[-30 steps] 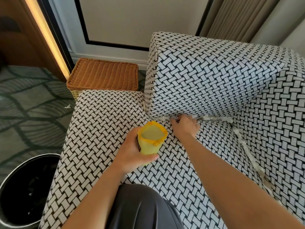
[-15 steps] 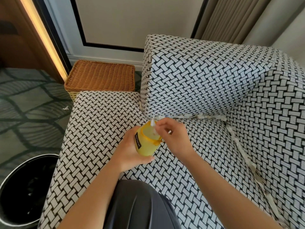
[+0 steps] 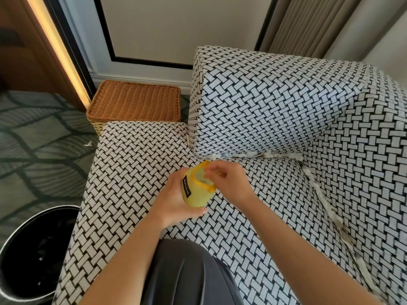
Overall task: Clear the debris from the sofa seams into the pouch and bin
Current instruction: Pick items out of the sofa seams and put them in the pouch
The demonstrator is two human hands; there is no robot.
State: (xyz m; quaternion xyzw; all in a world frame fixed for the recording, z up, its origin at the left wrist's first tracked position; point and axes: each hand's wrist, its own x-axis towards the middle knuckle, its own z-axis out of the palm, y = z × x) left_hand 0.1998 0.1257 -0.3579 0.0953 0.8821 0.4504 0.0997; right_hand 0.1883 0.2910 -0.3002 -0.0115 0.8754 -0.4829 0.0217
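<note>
- Our left hand grips the soft yellow pouch above the black-and-white sofa seat.
- Our right hand curls its fingers at the pouch mouth; any pinched scrap is hidden.
- White shredded debris lines the seams.

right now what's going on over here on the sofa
A person sits on the patterned sofa clearing its seams. The left hand grips a yellow pouch with its open mouth up. The right hand has its fingertips pinched at that mouth; whether they hold a scrap can't be made out. White debris lines the seam under the back cushion and runs down the right-hand seam. A black bin stands on the floor to the left.
</note>
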